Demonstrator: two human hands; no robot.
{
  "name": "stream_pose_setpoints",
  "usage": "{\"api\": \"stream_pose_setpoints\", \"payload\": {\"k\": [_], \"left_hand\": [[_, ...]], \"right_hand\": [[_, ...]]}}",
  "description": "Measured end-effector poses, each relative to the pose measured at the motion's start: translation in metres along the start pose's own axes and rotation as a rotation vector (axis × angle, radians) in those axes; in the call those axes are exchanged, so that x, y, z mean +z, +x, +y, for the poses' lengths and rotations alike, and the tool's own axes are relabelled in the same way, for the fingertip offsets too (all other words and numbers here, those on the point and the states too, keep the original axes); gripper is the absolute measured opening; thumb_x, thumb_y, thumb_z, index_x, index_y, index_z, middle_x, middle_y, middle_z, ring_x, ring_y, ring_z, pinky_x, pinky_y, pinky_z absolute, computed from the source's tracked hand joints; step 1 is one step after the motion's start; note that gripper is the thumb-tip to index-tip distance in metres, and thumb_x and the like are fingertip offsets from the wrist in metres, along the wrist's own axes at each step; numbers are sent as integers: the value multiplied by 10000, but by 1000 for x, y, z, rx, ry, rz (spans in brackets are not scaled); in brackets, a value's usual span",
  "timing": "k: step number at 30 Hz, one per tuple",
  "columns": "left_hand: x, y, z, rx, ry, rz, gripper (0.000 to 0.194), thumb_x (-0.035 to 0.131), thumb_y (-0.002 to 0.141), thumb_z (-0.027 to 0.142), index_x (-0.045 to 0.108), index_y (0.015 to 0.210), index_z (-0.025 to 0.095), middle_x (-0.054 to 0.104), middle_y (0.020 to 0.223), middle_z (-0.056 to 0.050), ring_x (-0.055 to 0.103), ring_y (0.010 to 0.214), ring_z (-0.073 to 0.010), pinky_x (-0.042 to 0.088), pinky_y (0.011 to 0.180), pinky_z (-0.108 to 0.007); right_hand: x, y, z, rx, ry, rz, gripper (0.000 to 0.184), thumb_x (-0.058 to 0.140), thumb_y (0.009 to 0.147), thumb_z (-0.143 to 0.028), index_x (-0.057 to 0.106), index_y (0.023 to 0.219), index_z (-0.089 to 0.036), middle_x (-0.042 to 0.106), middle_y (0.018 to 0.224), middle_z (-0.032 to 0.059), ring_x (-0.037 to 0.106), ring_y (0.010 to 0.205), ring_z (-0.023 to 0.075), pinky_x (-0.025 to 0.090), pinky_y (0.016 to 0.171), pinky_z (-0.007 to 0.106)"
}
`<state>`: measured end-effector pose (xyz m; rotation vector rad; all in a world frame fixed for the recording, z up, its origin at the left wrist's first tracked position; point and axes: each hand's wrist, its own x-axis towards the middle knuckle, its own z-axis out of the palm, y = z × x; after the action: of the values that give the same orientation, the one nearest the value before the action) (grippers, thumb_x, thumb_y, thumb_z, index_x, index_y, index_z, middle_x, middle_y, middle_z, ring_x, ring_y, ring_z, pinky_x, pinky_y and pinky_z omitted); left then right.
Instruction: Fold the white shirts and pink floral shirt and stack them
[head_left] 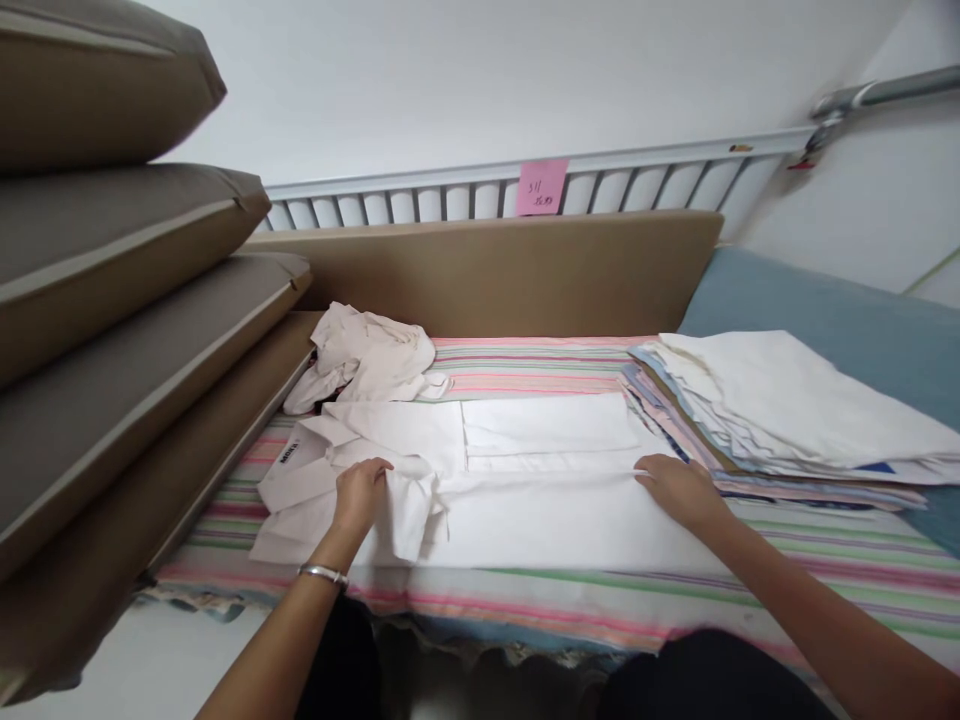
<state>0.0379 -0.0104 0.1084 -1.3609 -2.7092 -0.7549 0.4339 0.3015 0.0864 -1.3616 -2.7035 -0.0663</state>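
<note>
A white collared shirt [540, 510] lies spread lengthwise in front of me, partly folded, its collar to the left. Near the collar end, my left hand [361, 492] pinches a bunched, slightly lifted bit of the fabric, which looks like a sleeve. At the other end my right hand [681, 488] grips an edge of the same shirt between thumb and fingers. Beneath the shirt is a striped cloth [540, 375]. A printed label inside the collar is partly readable.
Thick brown cushions [135, 380] are stacked on the left. A crumpled white garment [375, 350] lies behind the collar. Folded clothes [795, 410] form a pile at right. A brown panel [510, 280] stands at the back, below a radiator [375, 205] with a pink note [541, 187].
</note>
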Motion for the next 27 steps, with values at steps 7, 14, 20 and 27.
{"api": "stream_pose_setpoints", "payload": {"k": [7,14,20,27], "left_hand": [[19,25,-7,42,43,-42,363,378,757,54,663,953,166,687,958,-71,591,953,-191,437,883,-320],[37,54,-1,180,71,-138,473,388,706,-8,648,1063,160,649,1139,-66,556,1087,-174,377,996,-303],[40,71,-8,137,138,-192,321,386,851,150,638,1050,158,668,1077,-98,596,1011,-189,427,906,-307],[51,62,-13,140,136,-165,305,362,900,274,657,885,195,664,1010,-85,585,1001,-204,429,872,-334]], "right_hand": [[-11,6,-123,-252,328,3,329,385,846,-206,655,1028,-166,645,1093,93,565,1035,205,396,944,349],[-13,18,-262,-456,472,-160,316,383,883,-186,653,1047,-191,652,1030,51,567,985,168,411,866,268],[-11,34,-302,-444,219,-282,251,388,890,-190,627,963,-181,634,954,76,605,787,155,405,667,243],[-27,44,-305,-457,134,-460,180,542,819,-320,666,843,-192,679,855,69,618,787,193,411,643,261]]}}
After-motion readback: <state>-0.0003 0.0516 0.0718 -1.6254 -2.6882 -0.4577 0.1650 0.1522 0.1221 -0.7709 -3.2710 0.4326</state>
